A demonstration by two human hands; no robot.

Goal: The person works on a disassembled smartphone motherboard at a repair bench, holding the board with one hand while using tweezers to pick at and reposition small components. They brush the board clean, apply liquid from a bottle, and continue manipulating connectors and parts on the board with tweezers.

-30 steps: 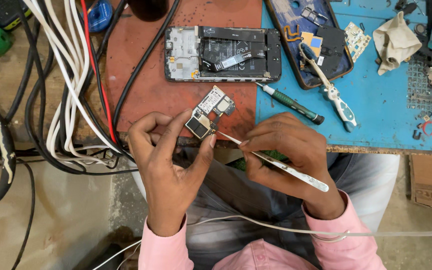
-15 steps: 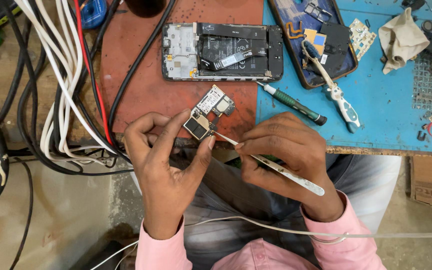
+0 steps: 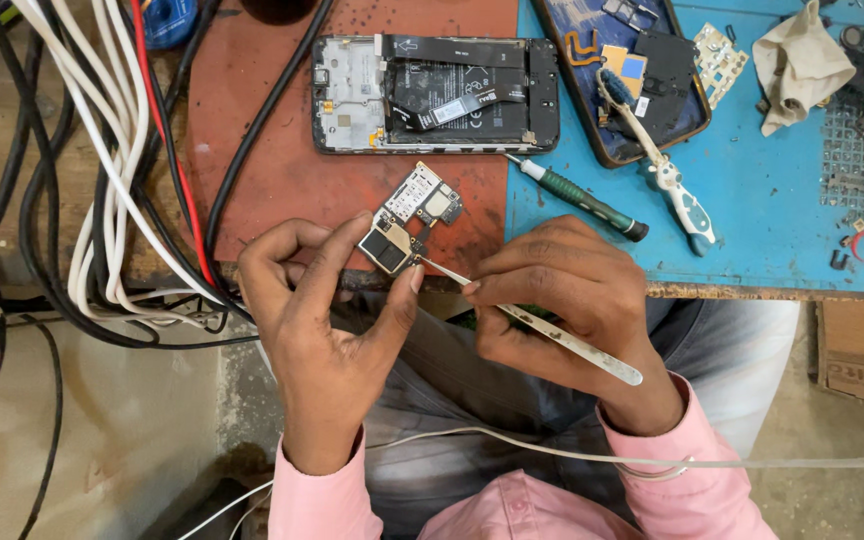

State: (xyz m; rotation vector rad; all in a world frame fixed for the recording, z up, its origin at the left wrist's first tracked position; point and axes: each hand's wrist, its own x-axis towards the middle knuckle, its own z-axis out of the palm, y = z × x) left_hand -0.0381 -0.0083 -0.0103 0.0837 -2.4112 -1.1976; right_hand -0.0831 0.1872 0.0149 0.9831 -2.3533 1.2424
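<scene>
My left hand (image 3: 327, 310) pinches a small phone circuit board (image 3: 410, 217) between thumb and forefinger, just over the table's front edge. My right hand (image 3: 572, 300) grips metal tweezers (image 3: 542, 330), and their tip touches the board's lower corner. An opened phone body (image 3: 437, 95) with its back off lies on the red mat (image 3: 282, 170) beyond the board.
A green-handled screwdriver (image 3: 577, 198) and a blue-handled brush (image 3: 657, 165) lie on the blue mat (image 3: 782, 220). A second phone shell (image 3: 632, 70), a crumpled cloth (image 3: 802, 60) and small parts sit at the right. A bundle of cables (image 3: 112, 170) hangs at the left.
Both hands and the board hold nearly the same pose; the view has shifted slightly downward on the table.
</scene>
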